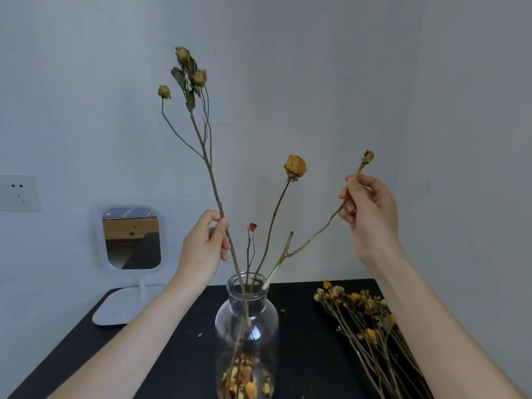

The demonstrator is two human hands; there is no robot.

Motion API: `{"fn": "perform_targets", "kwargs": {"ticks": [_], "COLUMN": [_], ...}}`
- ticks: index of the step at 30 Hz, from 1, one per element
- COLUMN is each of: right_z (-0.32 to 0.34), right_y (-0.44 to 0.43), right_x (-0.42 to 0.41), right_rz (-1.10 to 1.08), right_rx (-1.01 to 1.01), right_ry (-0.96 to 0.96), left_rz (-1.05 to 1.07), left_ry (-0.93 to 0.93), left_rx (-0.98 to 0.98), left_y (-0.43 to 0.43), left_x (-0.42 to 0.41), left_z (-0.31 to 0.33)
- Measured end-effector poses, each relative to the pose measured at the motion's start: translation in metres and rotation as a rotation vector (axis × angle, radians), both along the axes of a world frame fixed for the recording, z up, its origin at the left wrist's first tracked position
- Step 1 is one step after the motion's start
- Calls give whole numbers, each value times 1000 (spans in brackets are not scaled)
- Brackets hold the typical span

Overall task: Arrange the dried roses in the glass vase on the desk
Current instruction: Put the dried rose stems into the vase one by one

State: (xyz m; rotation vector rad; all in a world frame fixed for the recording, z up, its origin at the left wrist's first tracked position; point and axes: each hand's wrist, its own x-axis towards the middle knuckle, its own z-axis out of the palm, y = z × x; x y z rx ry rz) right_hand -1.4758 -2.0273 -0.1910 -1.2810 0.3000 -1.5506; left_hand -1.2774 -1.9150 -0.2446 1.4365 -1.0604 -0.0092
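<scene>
Black desk [178, 355] bears glass vase [247, 326], mirror stand [115, 308], loose dried flowers [368, 326].

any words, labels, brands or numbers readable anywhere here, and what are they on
No text can be read anywhere in this view.
Clear glass vase: no label.
White wall socket: pin holes only, no marking.
White-framed stand mirror: reflection only, no print.
Tall branched dried rose stem in the left hand and bent dried rose stem in the right hand: no tags.

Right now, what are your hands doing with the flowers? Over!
Left hand pinches tall branched rose, foot in glass vase. Right hand pinches leaning rose, also in vase. Spare dried bunch on desk, clear of vase.
</scene>
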Motion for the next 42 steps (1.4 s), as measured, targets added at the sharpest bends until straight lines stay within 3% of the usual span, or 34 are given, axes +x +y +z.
{"fn": "perform_targets", "kwargs": {"ticks": [9,20,34,42], "right_z": [-10,-47,-73,-82], "right_y": [6,19,30,29], "right_x": [17,36,47,40], "right_rz": [19,72,111,139], "right_rx": [-86,-143,-243,-217], "right_ry": [34,297,866,948], "left_rz": [41,15,-5,-66], "left_ry": [-189,-108,139,90], "left_rx": [224,212,138,118], "left_y": [13,28,54,76], "left_x": [3,1,-10,-37], "left_z": [-41,-59,-89,-98]}}
